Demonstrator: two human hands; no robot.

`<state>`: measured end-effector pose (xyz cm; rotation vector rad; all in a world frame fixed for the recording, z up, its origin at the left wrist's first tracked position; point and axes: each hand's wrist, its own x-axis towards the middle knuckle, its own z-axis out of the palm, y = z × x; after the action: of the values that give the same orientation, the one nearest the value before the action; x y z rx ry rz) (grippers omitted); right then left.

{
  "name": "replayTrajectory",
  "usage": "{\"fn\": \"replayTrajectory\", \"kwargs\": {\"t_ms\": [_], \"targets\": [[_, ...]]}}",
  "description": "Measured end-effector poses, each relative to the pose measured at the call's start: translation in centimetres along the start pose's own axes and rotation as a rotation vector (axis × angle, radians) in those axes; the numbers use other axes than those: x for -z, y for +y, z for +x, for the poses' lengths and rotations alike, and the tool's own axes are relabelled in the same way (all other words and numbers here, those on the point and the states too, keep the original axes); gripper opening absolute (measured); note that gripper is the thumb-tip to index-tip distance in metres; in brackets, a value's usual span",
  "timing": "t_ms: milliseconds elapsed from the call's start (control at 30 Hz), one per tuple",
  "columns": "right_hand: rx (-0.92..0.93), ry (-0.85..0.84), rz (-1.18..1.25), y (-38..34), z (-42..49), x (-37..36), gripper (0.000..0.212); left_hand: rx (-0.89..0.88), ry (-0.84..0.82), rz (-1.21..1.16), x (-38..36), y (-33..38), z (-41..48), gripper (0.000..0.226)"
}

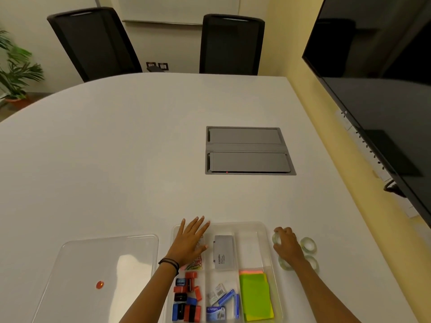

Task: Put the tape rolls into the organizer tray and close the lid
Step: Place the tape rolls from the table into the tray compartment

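A clear organizer tray [265,243] lies at the table's near edge, split into compartments. My left hand [190,241] rests flat and open on its far-left compartment, over coloured paper clips. Right of the tray lie several clear tape rolls. My right hand [288,245] is curled around one tape roll [277,238], fingers closed on it. Another roll [308,245] lies just right of that hand, a third [285,264] under the wrist, and one more [313,263] beside the forearm. The clear lid [105,264] with an orange dot lies flat left of the tray.
The tray holds a grey stapler [224,252], staple boxes [221,299], red, blue and black clips [186,297], and green and yellow sticky notes [255,297]; its far-right compartment [248,248] holds nothing. A grey cable hatch [248,150] sits mid-table. A dark screen [384,89] hangs right.
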<state>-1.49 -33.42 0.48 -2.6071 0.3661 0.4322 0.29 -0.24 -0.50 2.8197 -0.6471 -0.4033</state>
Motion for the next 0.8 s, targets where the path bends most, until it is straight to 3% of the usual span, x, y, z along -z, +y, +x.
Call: {"fn": "replayTrajectory", "kwargs": {"t_ms": [133, 300, 367, 500, 633, 800], "targets": [[-0.066, 0.049, 0.257, -1.1, -0.3, 1.0, 0.038, 0.03, 0.004, -0.04, 0.1, 0.4, -0.2, 0.07], [-0.018, 0.185, 0.451, -2.7, -0.7, 2.2, 0.037, 0.086, 0.02, -0.134, 0.2, 1.1, 0.0, 0.069], [0.008, 0.133, 0.545, -3.5, -1.2, 2.5, 0.033, 0.107, 0.017, -0.162, 0.3, 1.2, 0.1, 0.069], [0.041, -0.131, 0.661, -5.2, -2.0, 2.5, 0.02, 0.127, -0.018, -0.157, 0.5, 1.3, 0.4, 0.069], [0.058, -0.277, 0.574, -6.2, -2.4, 0.9, 0.022, 0.127, -0.035, -0.139, 0.4, 1.2, 0.4, 0.07], [0.08, -0.231, 0.367, -7.2, -2.2, -1.9, 0.034, 0.119, -0.064, -0.151, 0.6, 1.1, 0.4, 0.071]]}}
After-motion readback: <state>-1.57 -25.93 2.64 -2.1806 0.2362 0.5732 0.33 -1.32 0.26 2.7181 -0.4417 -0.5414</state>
